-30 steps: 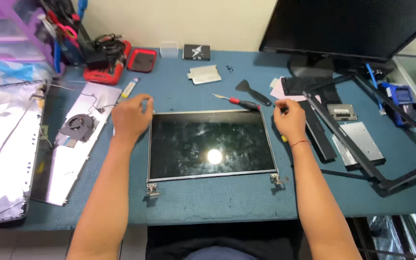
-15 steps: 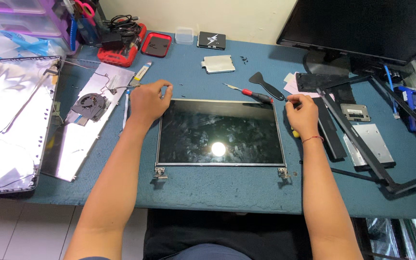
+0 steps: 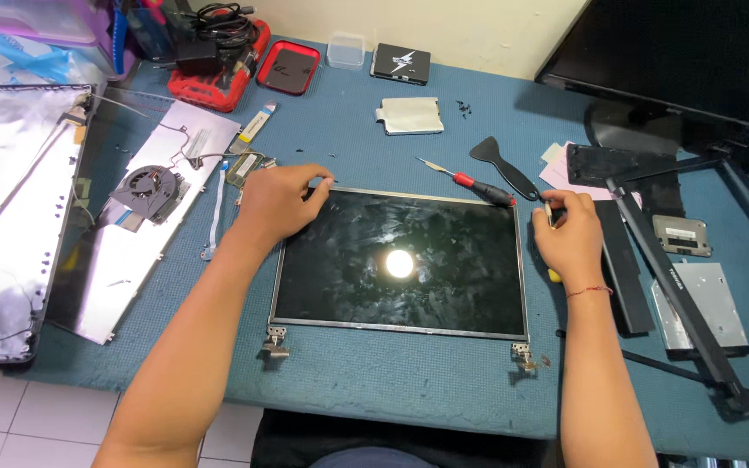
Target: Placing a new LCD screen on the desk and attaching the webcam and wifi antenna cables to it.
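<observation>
A blue counter (image 3: 392,381) carries everything, with a dark monitor (image 3: 678,52) standing at its far right corner and a silvery laptop lid (image 3: 10,225) lying at the left edge. In the middle lies a bare laptop screen panel (image 3: 400,260), flat and glass up, hinges toward the person. The left hand (image 3: 275,201) rests on the panel's far left corner, fingers curled together over the edge. The right hand (image 3: 569,238) sits just beside the panel's right edge, fingers clamped on a small yellow-handled tool (image 3: 553,274). A red-handled screwdriver (image 3: 470,181) lies by the far edge, a cooling fan (image 3: 145,191) well left
</observation>
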